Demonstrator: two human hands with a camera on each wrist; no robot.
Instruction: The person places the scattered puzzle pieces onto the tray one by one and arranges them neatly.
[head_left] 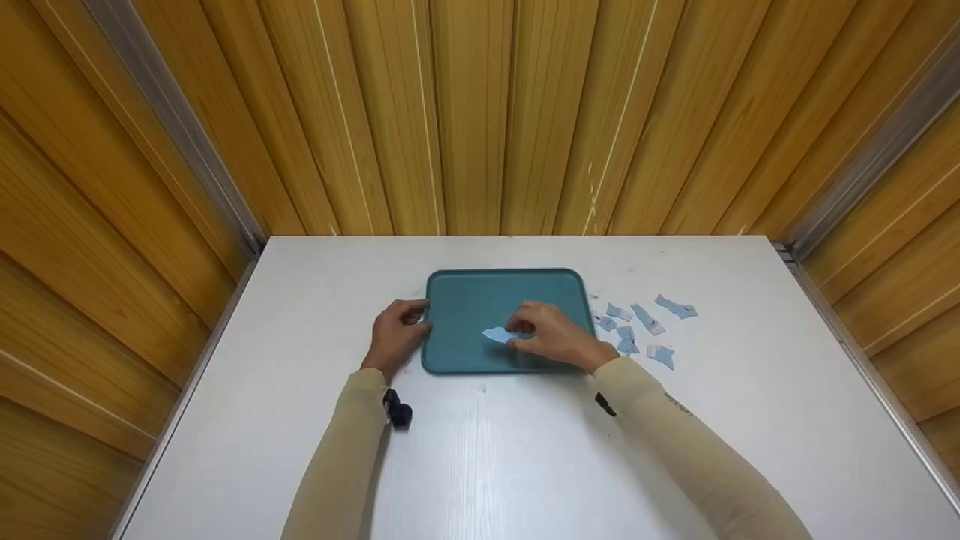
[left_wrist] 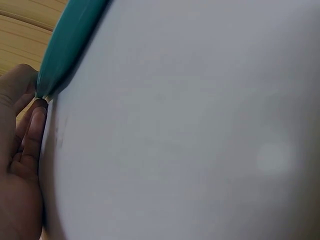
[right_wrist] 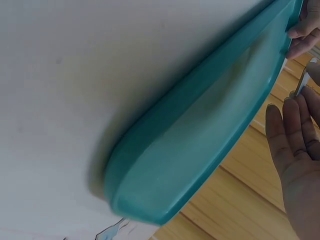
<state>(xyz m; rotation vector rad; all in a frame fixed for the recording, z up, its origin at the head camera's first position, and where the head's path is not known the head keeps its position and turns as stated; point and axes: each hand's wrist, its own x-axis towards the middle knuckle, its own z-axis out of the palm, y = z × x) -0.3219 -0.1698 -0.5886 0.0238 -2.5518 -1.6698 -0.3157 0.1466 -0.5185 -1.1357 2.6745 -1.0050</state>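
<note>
A teal rectangular tray lies on the white table. At its left side my left hand holds the rim between thumb and fingers; the left wrist view shows the fingers right at the tray's edge. Over the tray, my right hand pinches a pale blue torn piece of paper by one end, and its pointed end sticks out to the left. The right wrist view catches this scrap edge-on between thumb and fingertips, above the tray's floor.
Several torn blue-and-white paper pieces lie scattered on the table just right of the tray. Behind the white table stands a wood-patterned panel wall, with similar panels on both sides.
</note>
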